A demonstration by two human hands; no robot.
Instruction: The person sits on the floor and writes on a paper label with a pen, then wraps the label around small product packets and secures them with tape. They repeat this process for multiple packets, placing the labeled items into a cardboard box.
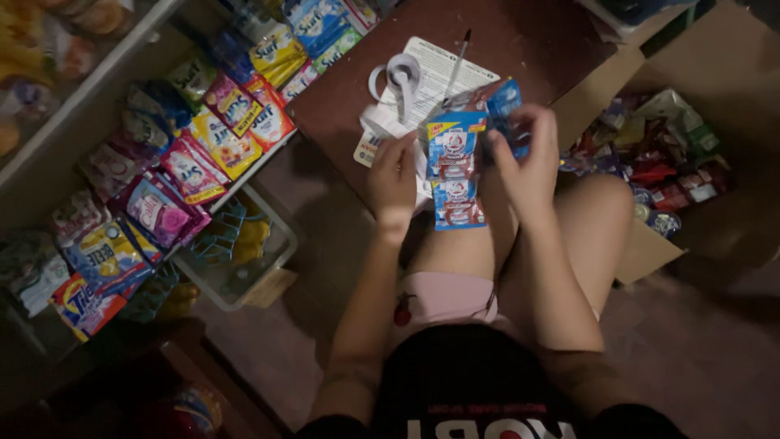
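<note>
Here, the right hand (526, 167) is gripping the upper right edge of a strip of joined blue-and-red sachets (455, 171), fingers curled over the top packet, while the left hand (392, 175) is closing narrowly on the strip's left edge, thumb side pressing the foil. The strip is hanging between both hands above the person's bare knees, its long axis running roughly top to bottom in the head view, the lower packets dangling free below the fingers. Both hands are touching it; the right is holding higher. Each packet is glossy, blue-bordered, with a red and white middle. Just beyond the hands, a tape roll (400, 75), a pen (457, 58) and a printed sheet (435, 73) are lying on a dark brown board (536, 32). An open cardboard box of mixed packets (658, 162) is sitting to the right, and shelves of detergent sachets (203, 138) are lining the left.
</note>
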